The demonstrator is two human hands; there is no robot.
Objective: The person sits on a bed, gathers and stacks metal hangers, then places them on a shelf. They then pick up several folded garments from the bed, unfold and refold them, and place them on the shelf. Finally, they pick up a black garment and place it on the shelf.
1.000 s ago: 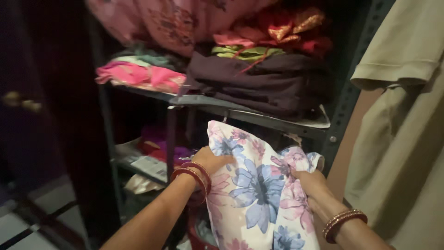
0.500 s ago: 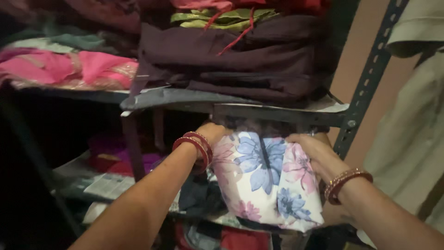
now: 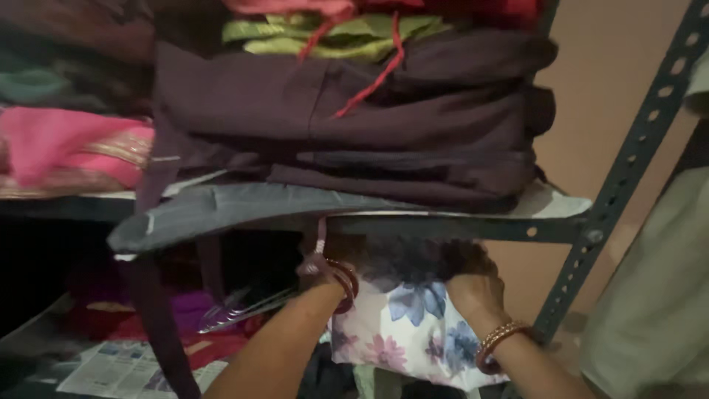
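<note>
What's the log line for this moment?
left hand: on floral bundle, fingers hidden | right hand: on bundle top | bundle: under shelf edge | above: dark folded clothes

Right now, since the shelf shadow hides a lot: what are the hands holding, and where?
Both hands grip the folded floral cloth: left hand at its upper left edge, right hand at its upper right.
</note>
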